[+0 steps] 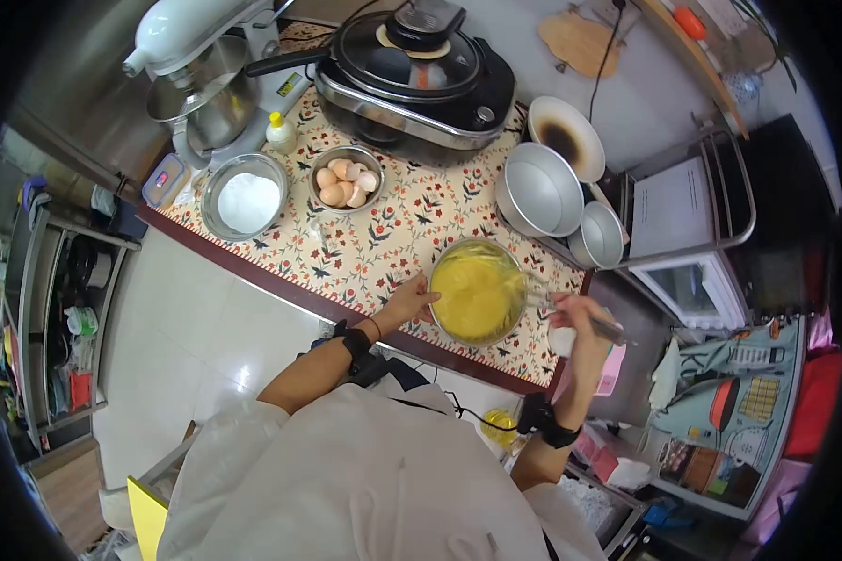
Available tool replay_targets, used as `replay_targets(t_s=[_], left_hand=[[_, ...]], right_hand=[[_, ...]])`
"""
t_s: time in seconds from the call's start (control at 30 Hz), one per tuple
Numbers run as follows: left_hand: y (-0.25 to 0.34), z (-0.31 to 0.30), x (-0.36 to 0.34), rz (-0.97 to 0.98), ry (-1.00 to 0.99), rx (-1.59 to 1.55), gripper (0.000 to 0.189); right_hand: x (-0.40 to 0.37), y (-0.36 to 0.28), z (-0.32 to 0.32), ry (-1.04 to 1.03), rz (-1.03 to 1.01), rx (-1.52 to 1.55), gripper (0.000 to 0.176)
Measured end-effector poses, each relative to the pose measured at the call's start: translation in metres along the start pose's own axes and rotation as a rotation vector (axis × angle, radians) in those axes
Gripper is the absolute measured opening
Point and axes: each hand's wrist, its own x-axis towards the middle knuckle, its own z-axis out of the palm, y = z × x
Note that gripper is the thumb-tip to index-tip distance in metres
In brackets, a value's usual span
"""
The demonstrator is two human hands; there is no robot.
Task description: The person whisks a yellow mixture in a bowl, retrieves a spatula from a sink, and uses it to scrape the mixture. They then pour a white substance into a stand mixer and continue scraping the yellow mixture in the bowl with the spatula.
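Observation:
A metal mixing bowl [437, 323] filled with yellow batter [472, 294] stands near the front edge of the counter. My left hand [409, 301] grips its left rim, thumb over the edge. On the other side, my right hand [580, 323] is closed around the handle of a whisk [610, 330], slightly smeared by motion. The whisk's wires reach over the right rim into the batter. Behind the bowl, a smaller metal bowl [316, 192] holds several cracked eggshells [344, 181]. Left of that sits a bowl [210, 217] of white powder or foam [249, 202].
A stand mixer [182, 37] occupies the back left, beside a small yellow-capped bottle [280, 133]. A black electric cooker [412, 117] with a lidded pan stands at the back. Round cake tins [539, 190] lean at the right, near a metal rack [739, 201].

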Motion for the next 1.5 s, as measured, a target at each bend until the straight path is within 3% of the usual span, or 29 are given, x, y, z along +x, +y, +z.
replay_targets(t_s=[0.13,0.23,0.33,0.5,0.7,0.9,1.0,1.13,1.17,1.3,1.4,1.5], left_hand=[[0.001,0.002,0.002,-0.01,0.021,-0.009,0.028],[-0.002,0.002,0.001,0.013,0.028,-0.033,0.026],[0.003,0.0,0.005,0.031,0.03,-0.032,0.025],[0.001,0.001,-0.003,0.003,0.022,0.036,0.023],[0.006,0.005,-0.001,0.042,0.021,-0.021,0.021],[0.005,0.003,-0.004,0.021,0.034,0.025,0.021],[0.007,0.005,-0.003,0.025,0.048,0.026,0.021],[0.004,0.003,0.001,0.032,0.016,0.007,0.024],[0.002,0.002,0.001,0.038,-0.004,-0.007,0.026],[-0.001,0.002,0.001,-0.023,0.047,0.051,0.029],[0.002,0.007,-0.001,-0.009,0.09,0.078,0.03],[0.004,0.011,-0.004,0.016,0.134,0.038,0.031]], right_hand=[[0.011,0.031,0.0,0.015,0.123,-0.002,0.019],[0.015,0.166,0.043,-0.049,0.179,-0.075,0.016],[0.016,0.12,0.044,-0.131,0.299,-0.027,0.017],[0.018,0.052,0.025,-0.01,0.119,0.098,0.018],[0.009,0.118,0.07,-0.279,0.242,-0.131,0.018],[0.03,0.065,0.029,0.011,0.087,0.081,0.016],[0.028,0.126,0.031,-0.16,0.135,-0.005,0.017],[0.027,0.158,0.038,-0.172,0.241,0.091,0.016],[0.037,0.172,0.028,-0.037,0.226,0.2,0.017],[0.042,0.151,0.02,0.161,0.131,0.243,0.018],[0.002,0.155,0.041,-0.064,0.09,0.017,0.021],[-0.022,0.124,0.044,-0.304,0.193,0.04,0.02]])
